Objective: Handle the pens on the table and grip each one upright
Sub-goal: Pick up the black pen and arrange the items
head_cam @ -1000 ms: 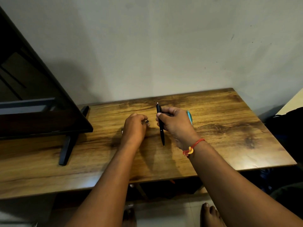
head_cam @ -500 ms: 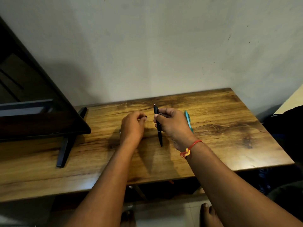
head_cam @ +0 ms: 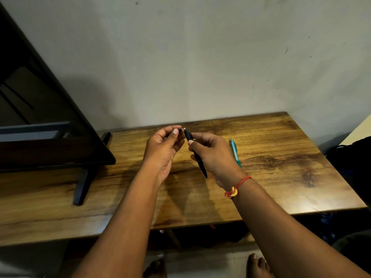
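My right hand (head_cam: 212, 155) grips a black pen (head_cam: 197, 157) near its upper part, above the wooden table (head_cam: 281, 167). The pen stands nearly upright, tip down and leaning a little to the right. My left hand (head_cam: 163, 149) has risen beside it and pinches a small dark object (head_cam: 181, 130) between thumb and fingers, right at the black pen's top end. What that object is I cannot make out. A teal pen (head_cam: 234, 152) lies flat on the table just right of my right hand, partly hidden by it.
A dark flat screen (head_cam: 40, 127) on a black stand (head_cam: 82, 185) fills the left side of the table. A grey wall rises behind. A dark bag (head_cam: 353, 157) sits off the table's right edge. My bare feet show on the floor below the front edge.
My left hand has lifted off the table and turned palm up, bringing its pinched object to the top of the black pen. The right hand has kept the pen and raised it slightly.
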